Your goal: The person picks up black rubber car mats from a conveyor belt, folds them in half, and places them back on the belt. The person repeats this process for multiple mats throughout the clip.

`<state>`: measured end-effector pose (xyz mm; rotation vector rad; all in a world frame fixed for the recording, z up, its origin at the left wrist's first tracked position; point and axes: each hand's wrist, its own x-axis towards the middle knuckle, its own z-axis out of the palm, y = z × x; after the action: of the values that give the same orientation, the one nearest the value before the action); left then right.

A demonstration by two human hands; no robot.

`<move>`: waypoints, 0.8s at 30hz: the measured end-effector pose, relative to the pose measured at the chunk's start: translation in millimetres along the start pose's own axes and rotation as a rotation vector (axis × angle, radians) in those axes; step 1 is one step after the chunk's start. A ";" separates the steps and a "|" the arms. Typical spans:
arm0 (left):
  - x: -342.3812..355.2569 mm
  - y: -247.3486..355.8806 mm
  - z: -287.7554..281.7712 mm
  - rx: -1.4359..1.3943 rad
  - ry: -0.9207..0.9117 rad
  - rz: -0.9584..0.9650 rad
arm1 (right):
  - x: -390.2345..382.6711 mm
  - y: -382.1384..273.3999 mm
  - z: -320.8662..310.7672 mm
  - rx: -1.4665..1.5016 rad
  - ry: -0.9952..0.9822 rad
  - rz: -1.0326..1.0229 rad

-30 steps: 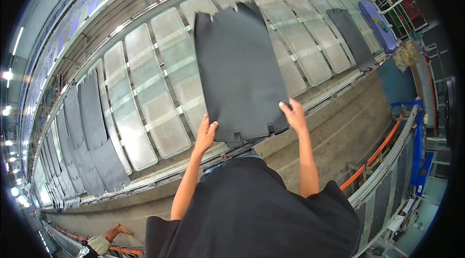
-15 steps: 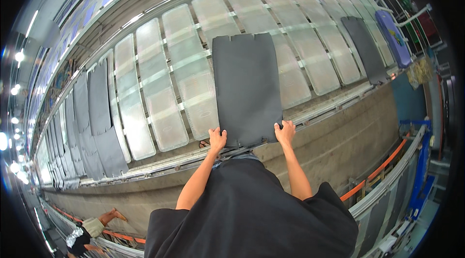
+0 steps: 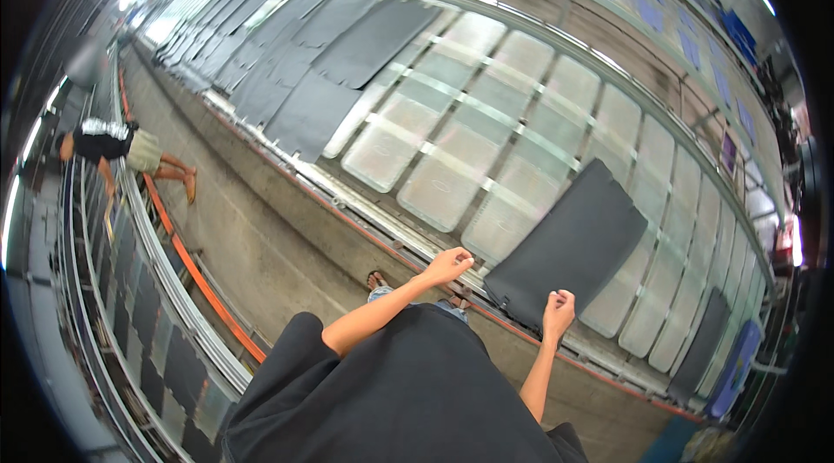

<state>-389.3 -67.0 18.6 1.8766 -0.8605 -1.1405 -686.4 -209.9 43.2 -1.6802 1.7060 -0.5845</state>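
A dark grey flat sheet (image 3: 569,246) lies slanted across the pale rectangular panels of a long frame table in front of me. My left hand (image 3: 449,265) hovers just left of the sheet's near left corner, its fingers curled together and apart from the sheet. My right hand (image 3: 559,314) is over the sheet's near right edge with fingers and thumb drawn together; nothing shows between them. Bare translucent panels (image 3: 447,194) stretch to the left of the sheet, and beyond them several grey sheets (image 3: 304,115) overlap on the same table.
Another dark sheet (image 3: 699,346) lies toward the right end, near a purple-blue padded object (image 3: 736,367). Behind me to the left, a person (image 3: 130,150) stands in the aisle (image 3: 226,211) by a second rack with an orange rail (image 3: 187,246). A metal rail (image 3: 347,207) edges my table.
Both hands have come off the sheet's near corners, which they gripped before. My view has swung left, so the sheet now appears farther right and tilted.
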 end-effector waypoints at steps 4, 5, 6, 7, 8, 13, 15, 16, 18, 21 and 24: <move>-66.4 -40.2 -78.4 -0.088 0.172 -0.033 | -16.8 -92.7 73.0 -0.028 -0.187 -0.278; -80.8 -55.2 -97.9 -0.077 0.225 -0.038 | -21.9 -118.5 94.3 -0.049 -0.271 -0.322; -102.1 -66.0 -118.9 -0.135 0.287 -0.069 | -31.7 -142.1 119.3 -0.067 -0.315 -0.386; -120.3 -93.5 -138.1 -0.161 0.335 -0.060 | -46.9 -168.0 146.6 -0.082 -0.364 -0.446; -137.4 -120.8 -158.0 -0.186 0.383 -0.051 | -63.7 -195.2 177.8 -0.028 -0.433 -0.461; -217.6 -210.4 -247.9 -0.348 0.481 -0.204 | -164.8 -281.4 309.2 0.078 -0.740 -0.518; -237.8 -224.0 -277.3 -0.449 0.531 -0.211 | -204.1 -301.3 342.3 0.087 -0.830 -0.576; -246.3 -230.9 -292.9 -0.498 0.552 -0.216 | -221.1 -310.1 359.0 0.094 -0.931 -0.463; -255.2 -244.2 -322.6 -0.570 0.610 -0.210 | -242.2 -322.6 388.3 0.118 -1.043 -0.344; -259.3 -260.2 -354.1 -0.659 0.715 -0.230 | -251.7 -332.6 424.3 0.157 -1.095 -0.155; -260.4 -267.9 -383.3 -0.798 0.760 -0.327 | -229.2 -343.6 467.0 0.238 -1.070 0.048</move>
<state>-94.3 379.5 10.1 1.5584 0.3104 -0.6753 -123.0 54.6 6.3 -1.3625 0.8432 0.1566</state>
